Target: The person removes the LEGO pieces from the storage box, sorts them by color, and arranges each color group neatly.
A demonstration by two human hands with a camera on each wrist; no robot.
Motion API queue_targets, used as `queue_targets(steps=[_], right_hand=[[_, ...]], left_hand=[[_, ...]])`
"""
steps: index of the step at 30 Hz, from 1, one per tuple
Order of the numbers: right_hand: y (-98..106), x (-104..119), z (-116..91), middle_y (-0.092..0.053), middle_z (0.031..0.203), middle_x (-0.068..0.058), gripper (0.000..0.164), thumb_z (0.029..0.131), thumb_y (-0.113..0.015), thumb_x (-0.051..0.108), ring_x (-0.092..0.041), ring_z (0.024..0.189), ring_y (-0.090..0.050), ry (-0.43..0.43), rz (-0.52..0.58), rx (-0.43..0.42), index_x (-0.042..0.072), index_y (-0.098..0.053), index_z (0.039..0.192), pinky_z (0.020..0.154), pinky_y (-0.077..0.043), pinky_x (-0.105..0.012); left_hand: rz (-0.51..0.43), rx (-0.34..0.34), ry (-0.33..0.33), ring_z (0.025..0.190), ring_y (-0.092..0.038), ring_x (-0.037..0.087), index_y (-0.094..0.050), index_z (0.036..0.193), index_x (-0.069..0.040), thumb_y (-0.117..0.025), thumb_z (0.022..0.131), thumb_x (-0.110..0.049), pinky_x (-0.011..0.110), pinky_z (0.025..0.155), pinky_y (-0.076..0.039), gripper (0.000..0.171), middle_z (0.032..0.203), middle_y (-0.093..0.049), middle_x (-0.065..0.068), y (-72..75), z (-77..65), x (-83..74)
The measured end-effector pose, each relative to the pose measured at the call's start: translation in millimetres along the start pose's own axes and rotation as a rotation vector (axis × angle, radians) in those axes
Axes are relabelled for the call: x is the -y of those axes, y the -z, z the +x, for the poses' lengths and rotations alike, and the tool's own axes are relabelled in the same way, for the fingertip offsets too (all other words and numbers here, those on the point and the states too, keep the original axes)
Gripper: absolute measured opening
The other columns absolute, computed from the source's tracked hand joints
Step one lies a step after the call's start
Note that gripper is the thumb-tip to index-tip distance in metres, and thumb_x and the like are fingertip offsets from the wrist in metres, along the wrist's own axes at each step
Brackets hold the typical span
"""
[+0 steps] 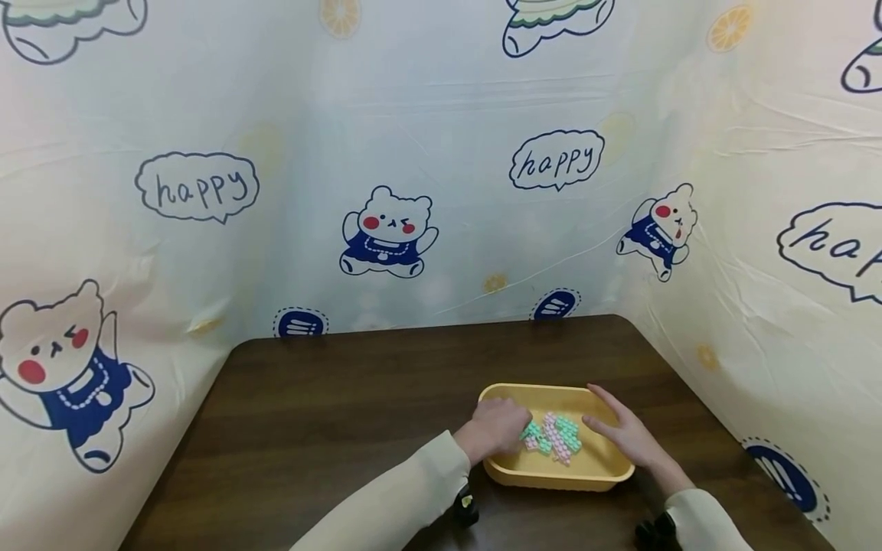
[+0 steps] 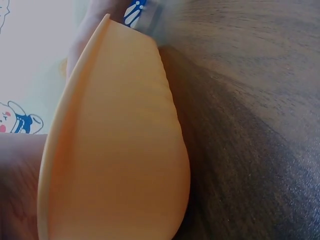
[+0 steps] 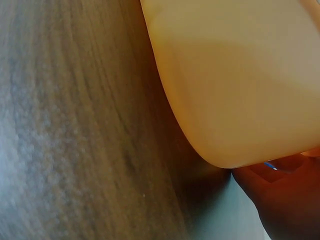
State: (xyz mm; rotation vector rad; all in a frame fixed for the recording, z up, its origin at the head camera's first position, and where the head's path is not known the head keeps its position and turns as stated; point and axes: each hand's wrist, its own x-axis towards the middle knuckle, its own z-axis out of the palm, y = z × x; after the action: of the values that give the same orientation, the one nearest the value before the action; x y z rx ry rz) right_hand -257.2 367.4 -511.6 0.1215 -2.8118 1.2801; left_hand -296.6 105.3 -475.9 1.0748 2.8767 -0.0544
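I am looking down at a dark wooden desk (image 1: pixel 331 428) walled in by a cartoon-bear curtain (image 1: pixel 386 229). Near its right front is sitting a yellow tray (image 1: pixel 551 478), and inside that a small heap of pastel green and pink blocks (image 1: pixel 554 436).

My judgement is that the picking is going best if the tray is being kept steady from one side while single blocks are being teased off the heap's edge, not grabbed from the middle.

The left hand (image 1: pixel 496 428) is reaching over the tray's left rim, its fingers curling onto the green blocks at the heap's left edge; whether they are actually pinching one I cannot tell. The right hand (image 1: pixel 623 432) is lying flat inside the tray's right side, fingers straight, tips just beside the heap.
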Motion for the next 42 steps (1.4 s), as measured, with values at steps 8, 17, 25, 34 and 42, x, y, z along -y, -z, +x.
queue_targets(steps=[8,17,25,34,42], right_hand=[[0.8,-0.2,2.6,-0.026,0.155,-0.026,0.071,0.095,-0.060,0.037,-0.051,0.139,-0.024,0.019,-0.002,-0.012,0.008,-0.030,0.152,0.106,-0.020,-0.069],[0.3,1.2,2.2,-0.025,0.156,-0.026,0.071,0.096,-0.058,0.042,-0.051,0.140,-0.023,-0.010,-0.008,0.000,0.010,-0.029,0.152,0.106,-0.020,-0.069],[0.3,4.6,-0.5,-0.025,0.156,-0.026,0.067,0.098,-0.056,0.038,-0.051,0.140,-0.023,-0.018,-0.014,0.003,0.009,-0.029,0.152,0.105,-0.020,-0.070],[-0.6,4.7,-0.8,-0.025,0.155,-0.028,0.067,0.098,-0.055,0.037,-0.052,0.140,-0.022,-0.007,0.000,0.011,0.008,-0.029,0.152,0.105,-0.020,-0.070],[0.1,4.8,-1.3,-0.026,0.155,-0.028,0.068,0.098,-0.056,0.037,-0.052,0.140,-0.022,0.002,0.005,0.021,0.008,-0.028,0.152,0.105,-0.021,-0.070]], left_hand=[[-0.017,-0.015,0.033,0.061,-0.049,0.012,-0.060,0.078,-0.025,-0.071,0.086,-0.024,0.030,0.053,-0.041,0.013,0.066,-0.051,-0.005,-2.7,0.3,-1.1],[-0.030,-0.035,0.019,0.059,-0.048,0.012,-0.059,0.076,-0.025,-0.073,0.084,-0.021,0.029,0.051,-0.040,0.016,0.065,-0.051,-0.006,-3.6,-2.5,0.0],[-0.048,-0.106,-0.023,0.062,-0.048,0.009,-0.061,0.082,-0.025,-0.074,0.083,-0.026,0.027,0.051,-0.039,0.013,0.070,-0.053,-0.008,11.6,-14.0,4.9],[-0.251,-0.220,-0.022,0.073,-0.051,0.005,-0.069,0.109,-0.024,-0.073,0.082,-0.027,0.022,0.056,-0.043,0.027,0.096,-0.061,-0.009,41.1,-40.2,29.6],[-0.525,-0.406,0.013,0.079,-0.055,0.010,-0.068,0.103,-0.021,-0.073,0.081,-0.022,0.021,0.064,-0.045,0.023,0.094,-0.056,-0.009,47.0,-63.7,81.9]])
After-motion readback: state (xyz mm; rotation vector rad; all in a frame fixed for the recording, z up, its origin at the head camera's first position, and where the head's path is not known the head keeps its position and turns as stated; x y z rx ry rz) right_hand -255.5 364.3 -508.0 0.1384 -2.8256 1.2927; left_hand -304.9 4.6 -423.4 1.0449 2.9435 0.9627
